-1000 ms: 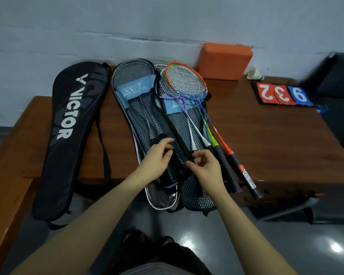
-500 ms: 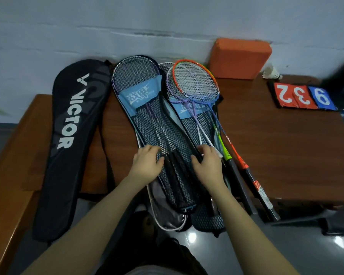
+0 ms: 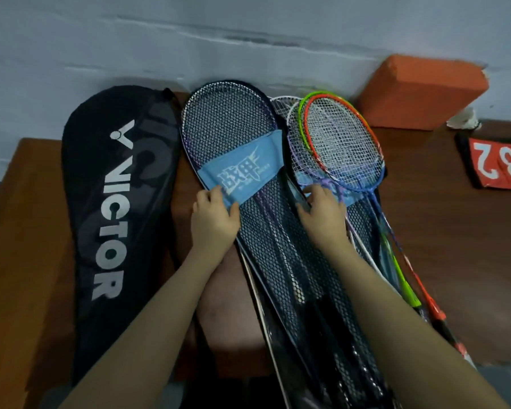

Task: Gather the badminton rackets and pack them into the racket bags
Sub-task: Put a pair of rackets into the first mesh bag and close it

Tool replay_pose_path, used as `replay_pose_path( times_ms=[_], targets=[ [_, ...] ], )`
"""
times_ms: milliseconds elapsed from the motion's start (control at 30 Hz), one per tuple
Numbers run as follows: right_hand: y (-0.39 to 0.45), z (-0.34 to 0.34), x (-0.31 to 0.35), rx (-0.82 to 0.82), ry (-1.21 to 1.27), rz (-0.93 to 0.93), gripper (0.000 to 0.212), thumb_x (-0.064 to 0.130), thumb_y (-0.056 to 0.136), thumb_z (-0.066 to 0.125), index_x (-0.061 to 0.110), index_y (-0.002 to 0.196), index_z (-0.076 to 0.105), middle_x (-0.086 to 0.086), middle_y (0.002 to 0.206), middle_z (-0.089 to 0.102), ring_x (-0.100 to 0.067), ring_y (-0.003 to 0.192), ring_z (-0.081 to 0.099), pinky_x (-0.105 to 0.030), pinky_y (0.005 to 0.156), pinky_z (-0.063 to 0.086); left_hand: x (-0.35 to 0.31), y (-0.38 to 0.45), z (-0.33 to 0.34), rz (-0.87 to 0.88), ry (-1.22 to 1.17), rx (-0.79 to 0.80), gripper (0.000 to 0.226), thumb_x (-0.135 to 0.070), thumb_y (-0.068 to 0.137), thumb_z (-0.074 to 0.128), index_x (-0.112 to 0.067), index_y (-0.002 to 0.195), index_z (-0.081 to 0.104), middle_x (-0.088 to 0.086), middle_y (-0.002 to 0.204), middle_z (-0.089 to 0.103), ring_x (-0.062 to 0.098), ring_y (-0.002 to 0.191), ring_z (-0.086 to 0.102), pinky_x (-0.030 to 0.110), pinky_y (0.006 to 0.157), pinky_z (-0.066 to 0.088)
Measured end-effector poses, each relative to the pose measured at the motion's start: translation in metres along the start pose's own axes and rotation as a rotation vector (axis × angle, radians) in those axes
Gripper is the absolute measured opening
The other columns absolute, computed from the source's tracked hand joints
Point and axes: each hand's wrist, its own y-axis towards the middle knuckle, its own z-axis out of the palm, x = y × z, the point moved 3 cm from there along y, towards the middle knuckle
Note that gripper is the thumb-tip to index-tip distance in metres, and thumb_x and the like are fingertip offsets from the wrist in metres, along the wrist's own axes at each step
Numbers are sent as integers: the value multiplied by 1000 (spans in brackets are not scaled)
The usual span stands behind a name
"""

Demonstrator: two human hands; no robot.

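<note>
A black mesh racket bag with a light blue label lies on the wooden table, rackets showing inside it. My left hand grips its left edge beside the label. My right hand grips its right edge. A second mesh bag lies under loose rackets to the right: an orange-framed racket on top, a green-framed one and a white one beneath. A black Victor bag lies flat to the left, untouched.
An orange foam block sits against the wall at the back right, with a shuttlecock beside it. Red number cards lie at the right edge. The wall runs close behind the bags.
Both hands slid up the mesh bag from the handle end to its sides near the blue label. The camera has moved in closer over the table.
</note>
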Motion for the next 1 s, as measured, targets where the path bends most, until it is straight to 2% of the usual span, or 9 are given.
replay_pose_path(
  times_ms=[67, 133, 200, 333, 400, 533, 667, 767, 1000],
  targets=[
    [11, 7, 7, -9, 4, 20, 35, 24, 86, 60, 9, 118, 54, -13, 112, 62, -32, 108, 54, -45, 93, 37, 3, 16, 4, -7, -23, 35, 53, -24, 85, 59, 6, 125, 45, 27, 118, 43, 43, 101, 50, 47, 91, 44],
    [16, 11, 11, -21, 44, 48, 32, 22, 85, 61, 10, 114, 56, -12, 107, 64, -31, 103, 56, -45, 90, 42, 7, 27, 7, -24, -63, 57, 52, -15, 84, 64, 9, 124, 44, 26, 119, 38, 38, 101, 48, 32, 94, 40],
    [17, 13, 11, -41, 153, 81, 27, 19, 85, 62, 11, 111, 59, -10, 99, 65, -30, 93, 59, -45, 82, 48, 12, 31, 9, -4, -100, 58, 44, -2, 79, 66, 13, 116, 47, 28, 114, 38, 37, 95, 48, 14, 86, 33],
    [15, 13, 10, -30, 184, 41, 19, 15, 87, 59, 8, 104, 64, -10, 94, 68, -28, 83, 62, -40, 70, 51, 20, 23, 8, 54, -197, -17, 50, 12, 73, 65, 16, 119, 47, 30, 111, 39, 25, 91, 45, 0, 85, 25],
    [12, 12, 12, -27, 209, 15, 15, 13, 87, 59, 6, 99, 65, -11, 91, 68, -28, 81, 61, -40, 70, 52, 19, 17, 2, 46, -252, -57, 53, 9, 76, 64, 13, 125, 44, 27, 117, 38, 20, 95, 44, 4, 87, 29],
    [-13, -2, 13, -93, 304, -26, 10, 7, 88, 59, 4, 96, 64, -7, 88, 63, -21, 81, 58, -33, 73, 47, 11, -3, -12, -12, -297, -51, 49, -6, 84, 62, -1, 130, 46, 10, 124, 36, 30, 96, 55, 33, 93, 45],
    [-45, -6, 7, -69, 341, -50, 8, 6, 86, 61, 6, 93, 63, -3, 85, 61, -16, 77, 56, -25, 70, 43, 11, -32, -11, -21, -222, 32, 45, -12, 88, 55, -7, 132, 44, 7, 126, 36, 28, 100, 54, 29, 94, 42],
    [-57, 3, -1, -6, 360, -10, 6, 10, 85, 62, 10, 91, 64, -2, 83, 62, -13, 74, 56, -27, 67, 42, 17, -47, -2, -14, -50, 69, 41, -18, 89, 55, -6, 128, 46, 11, 124, 39, 31, 106, 49, 38, 88, 46],
    [-34, 15, 18, 2, 269, -8, 34, 36, 85, 64, 15, 112, 59, 1, 100, 56, -19, 94, 56, -41, 89, 42, 15, -37, -3, 146, 267, -19, 40, -19, 78, 68, 0, 112, 58, 24, 116, 53, 43, 103, 49, 48, 80, 47]
  ],
)
